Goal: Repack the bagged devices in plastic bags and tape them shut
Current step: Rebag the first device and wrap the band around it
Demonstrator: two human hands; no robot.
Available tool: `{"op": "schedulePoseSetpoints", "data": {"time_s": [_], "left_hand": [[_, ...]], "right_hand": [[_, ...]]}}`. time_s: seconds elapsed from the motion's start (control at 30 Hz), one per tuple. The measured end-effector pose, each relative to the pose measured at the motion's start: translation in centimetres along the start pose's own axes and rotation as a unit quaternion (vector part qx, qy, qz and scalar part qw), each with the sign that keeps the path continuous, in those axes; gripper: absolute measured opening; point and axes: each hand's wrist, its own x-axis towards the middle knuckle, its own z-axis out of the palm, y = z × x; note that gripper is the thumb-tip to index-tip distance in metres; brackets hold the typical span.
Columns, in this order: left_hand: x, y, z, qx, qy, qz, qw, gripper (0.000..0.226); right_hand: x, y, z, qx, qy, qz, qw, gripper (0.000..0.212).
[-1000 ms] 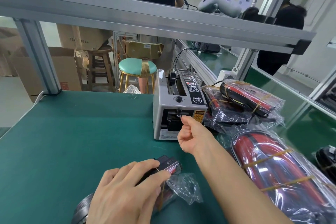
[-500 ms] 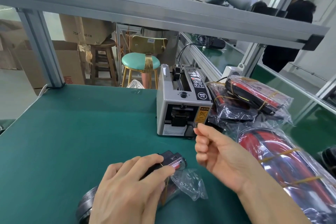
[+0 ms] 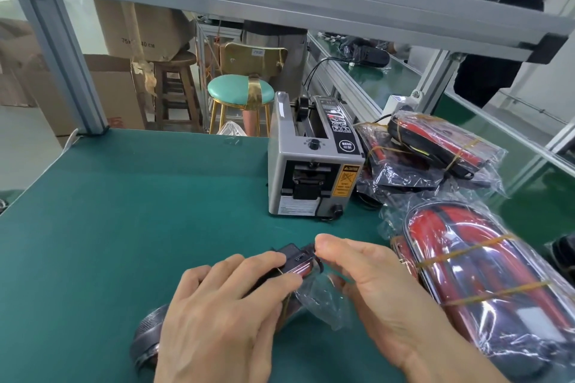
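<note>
Left hand (image 3: 217, 317) presses device (image 3: 294, 260) | right hand (image 3: 370, 283) pinching, probably tape

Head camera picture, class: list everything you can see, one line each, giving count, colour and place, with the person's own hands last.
Tape dispenser: one, grey, mid-bench.
Bagged device: one, black and red, under both hands.
Plastic bag: one, clear, around that device.
Finished bagged devices: a pile, red and black, right of the dispenser.
Bench mat: one, green.
Stool: one, teal seat, behind the bench.
Cardboard boxes: several, brown, far left.
Left hand: presses on the device.
Right hand: fingers pinch at the bag's end.
</note>
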Motion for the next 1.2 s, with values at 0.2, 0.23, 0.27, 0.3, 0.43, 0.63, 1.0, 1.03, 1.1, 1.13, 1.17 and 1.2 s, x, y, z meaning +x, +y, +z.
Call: {"op": "schedulePoseSetpoints", "data": {"time_s": [0.2, 0.23, 0.27, 0.3, 0.43, 0.63, 1.0, 1.03, 1.1, 1.13, 1.17, 1.2], "left_hand": [[0.1, 0.4, 0.0, -0.009, -0.004, -0.013, 1.000, 0.032], [0.1, 0.5, 0.0, -0.010, -0.007, -0.016, 1.000, 0.033], [0.2, 0.5, 0.0, -0.011, -0.010, -0.020, 1.000, 0.034], [0.2, 0.5, 0.0, -0.013, -0.014, -0.022, 1.000, 0.035], [0.3, 0.5, -0.1, -0.011, -0.030, -0.018, 0.999, 0.036], [0.3, 0.5, 0.1, -0.017, -0.018, -0.009, 1.000, 0.033], [0.0, 0.9, 0.2, -0.024, -0.006, -0.011, 1.000, 0.035], [0.0, 1.0, 0.2, -0.025, -0.007, -0.011, 1.000, 0.035], [0.0, 1.0, 0.2, -0.026, -0.008, -0.014, 1.000, 0.035], [0.0, 1.0, 0.2, -0.027, -0.008, -0.016, 0.999, 0.035], [0.1, 1.1, 0.2, -0.027, -0.008, -0.017, 0.999, 0.035], [0.1, 1.1, 0.2, -0.027, -0.007, -0.019, 0.999, 0.035]], "right_hand": [[0.4, -0.1, 0.2, -0.024, 0.054, -0.015, 0.998, 0.012], [0.3, 0.0, 0.2, -0.029, 0.058, -0.018, 0.998, 0.013], [0.2, 0.1, 0.3, -0.031, 0.062, -0.020, 0.997, 0.012], [0.1, 0.1, 0.3, -0.034, 0.065, -0.021, 0.997, 0.010], [-0.3, 0.4, 0.4, -0.043, 0.059, -0.041, 0.996, 0.028], [-0.7, 0.8, 1.0, -0.017, 0.084, -0.067, 0.994, 0.035], [-1.2, 1.5, 1.2, -0.012, 0.123, -0.082, 0.989, 0.026], [-1.2, 1.6, 1.1, -0.013, 0.132, -0.083, 0.988, 0.022], [-1.2, 1.8, 1.1, -0.023, 0.146, -0.088, 0.985, 0.018], [-1.2, 1.8, 1.1, -0.029, 0.151, -0.093, 0.984, 0.020], [-1.2, 1.9, 1.1, -0.035, 0.155, -0.097, 0.982, 0.022], [-1.3, 1.9, 1.1, -0.040, 0.158, -0.101, 0.981, 0.026]]}}
